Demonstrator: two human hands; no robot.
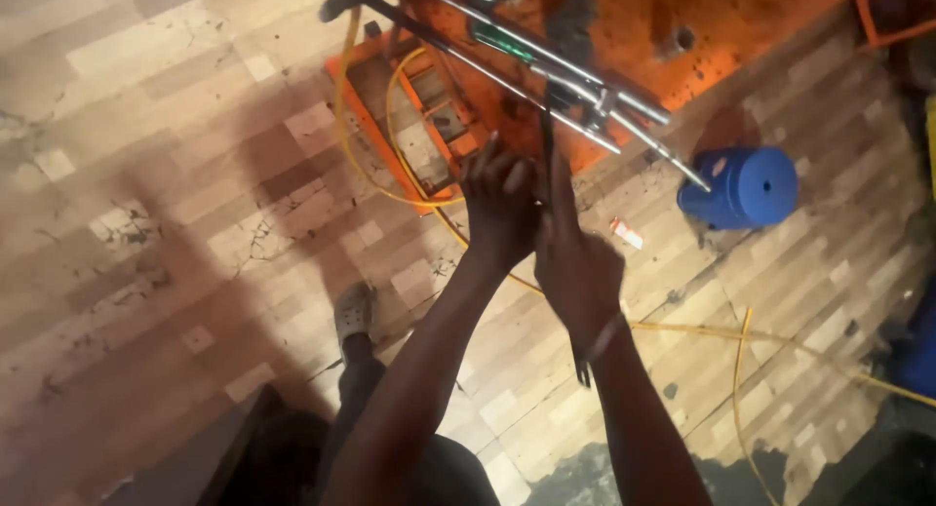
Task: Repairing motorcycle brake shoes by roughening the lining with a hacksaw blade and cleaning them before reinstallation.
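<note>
Both hands are up at the edge of the orange machine (624, 38), close together, nearly touching; the left hand (499, 209) has its fingers curled around a thin dark rod (548, 150), gripping it just below the machine's edge; the right hand (575, 262) is wrapped on the same rod lower down, index finger stretched up along it; the rod runs steeply from the machine down between the palms, and its lower end pokes out below the right wrist; above the hands, long silver bars (585, 82) lie slanted across the orange top; a yellow cable (363, 165) loops round the machine's frame and trails off over the wood-patterned floor (146, 175); a blue cylinder (746, 186) lies on its side to the right, well apart from the hands; the person's foot in a grey shoe (353, 311) is planted below
</note>
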